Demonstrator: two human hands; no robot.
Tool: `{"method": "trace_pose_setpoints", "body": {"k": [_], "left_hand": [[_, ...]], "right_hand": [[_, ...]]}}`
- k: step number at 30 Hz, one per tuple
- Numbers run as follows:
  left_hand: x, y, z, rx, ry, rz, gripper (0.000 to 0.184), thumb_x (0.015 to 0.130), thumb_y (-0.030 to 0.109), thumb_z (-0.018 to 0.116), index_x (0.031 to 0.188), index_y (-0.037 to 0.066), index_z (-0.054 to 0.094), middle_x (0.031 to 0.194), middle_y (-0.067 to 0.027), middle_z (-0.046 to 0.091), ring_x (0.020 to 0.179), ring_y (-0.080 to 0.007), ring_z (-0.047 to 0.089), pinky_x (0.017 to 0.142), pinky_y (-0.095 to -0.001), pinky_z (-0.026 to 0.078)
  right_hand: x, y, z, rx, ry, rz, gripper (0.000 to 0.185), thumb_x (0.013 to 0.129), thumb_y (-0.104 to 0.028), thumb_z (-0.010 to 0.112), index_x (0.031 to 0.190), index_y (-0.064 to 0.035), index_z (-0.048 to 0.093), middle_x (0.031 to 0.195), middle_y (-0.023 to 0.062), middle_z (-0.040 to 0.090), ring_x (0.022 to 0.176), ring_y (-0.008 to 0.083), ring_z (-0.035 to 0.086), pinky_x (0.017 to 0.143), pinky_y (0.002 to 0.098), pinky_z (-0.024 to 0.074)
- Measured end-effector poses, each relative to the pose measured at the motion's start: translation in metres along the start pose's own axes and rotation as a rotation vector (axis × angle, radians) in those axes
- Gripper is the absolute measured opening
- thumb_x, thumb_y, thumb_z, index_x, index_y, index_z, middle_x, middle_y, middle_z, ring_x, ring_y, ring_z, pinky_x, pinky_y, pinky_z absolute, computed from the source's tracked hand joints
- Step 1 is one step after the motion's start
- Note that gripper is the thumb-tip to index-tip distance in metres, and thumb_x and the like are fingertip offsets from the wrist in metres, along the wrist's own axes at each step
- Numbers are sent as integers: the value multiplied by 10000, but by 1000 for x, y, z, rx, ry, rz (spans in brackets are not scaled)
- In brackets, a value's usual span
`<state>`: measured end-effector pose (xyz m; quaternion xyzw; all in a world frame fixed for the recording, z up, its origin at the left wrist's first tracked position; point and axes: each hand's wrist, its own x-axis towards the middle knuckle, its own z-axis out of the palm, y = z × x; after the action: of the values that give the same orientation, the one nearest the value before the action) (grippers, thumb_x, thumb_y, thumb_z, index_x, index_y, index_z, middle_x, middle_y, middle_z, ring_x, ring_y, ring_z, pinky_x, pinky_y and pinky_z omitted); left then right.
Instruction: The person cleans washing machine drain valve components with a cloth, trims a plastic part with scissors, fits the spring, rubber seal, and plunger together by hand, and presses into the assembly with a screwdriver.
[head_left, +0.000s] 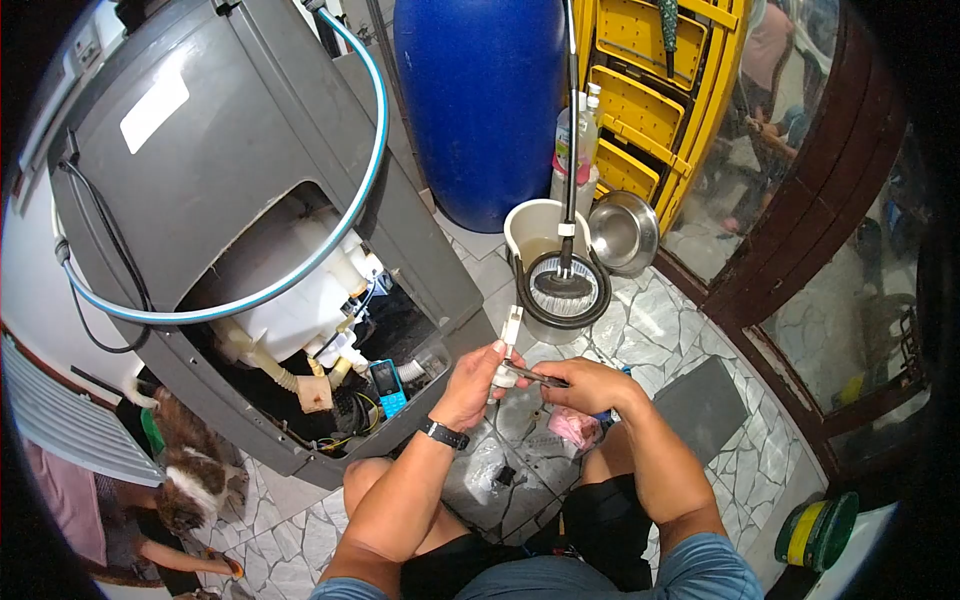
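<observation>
My left hand (472, 385), with a dark watch on its wrist, is closed on a small white plastic part (511, 328) that stands up from the fingers. My right hand (588, 388) grips a dark-handled tool (538, 375), whose tip reaches the white part near my left fingertips. Both hands are close together above the tiled floor, in front of my knees. The exact shape of the tool's tip is too small to tell. To the left, a grey machine (250, 120) lies open, showing white plastic housings, hoses and wires.
A blue phone-like device (386, 388) rests in the machine's opening. Beyond stand a blue barrel (480, 110), a bucket (535, 225) with a brush, a metal bowl (622, 235) and yellow folding steps (640, 110). A cat (190, 450) and another person's arm (185, 560) are at lower left.
</observation>
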<state>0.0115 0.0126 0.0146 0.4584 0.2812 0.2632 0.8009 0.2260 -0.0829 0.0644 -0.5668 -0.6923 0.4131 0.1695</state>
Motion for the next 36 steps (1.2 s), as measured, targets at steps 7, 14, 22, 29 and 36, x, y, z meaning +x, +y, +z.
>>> {"method": "trace_pose_setpoints", "body": {"k": [7,14,22,29,36], "left_hand": [[-1,9,-14,-191,141,-7,430,1070,416,535,1065,0,640,973,-109,693,739,-144,673,495,-206,427],[0,17,-16,-172,22,44,429,1075,366,536,1087,-52,627,1058,-171,682,786,-181,671,526,-223,454],[-5,16,-26,-271,-20,22,398,1042,340,543,1097,-47,616,1075,-180,673,868,-232,682,539,-245,465],[-5,13,-14,-448,-112,22,451,1039,390,511,1120,-38,629,1072,-190,690,876,-261,709,543,-244,473],[-10,-3,-13,-481,-94,0,486,927,358,630,1201,-42,595,1166,-170,637,1049,-331,678,745,-322,521]], "right_hand": [[-18,17,-3,-179,-15,39,374,909,-213,634,1261,-87,645,1082,227,708,1036,390,676,886,428,529],[-32,63,17,83,-30,191,425,904,-217,646,1314,-101,654,1176,196,715,1061,344,685,918,396,529],[-67,199,42,336,476,459,343,904,-134,681,1240,-65,687,972,106,719,882,197,647,815,356,514],[-154,307,67,437,875,772,250,901,-166,688,1098,-12,699,925,88,723,848,188,643,780,360,512],[-200,415,210,110,547,1012,563,777,-351,698,1148,73,700,1207,336,665,1122,462,664,951,491,528]]}}
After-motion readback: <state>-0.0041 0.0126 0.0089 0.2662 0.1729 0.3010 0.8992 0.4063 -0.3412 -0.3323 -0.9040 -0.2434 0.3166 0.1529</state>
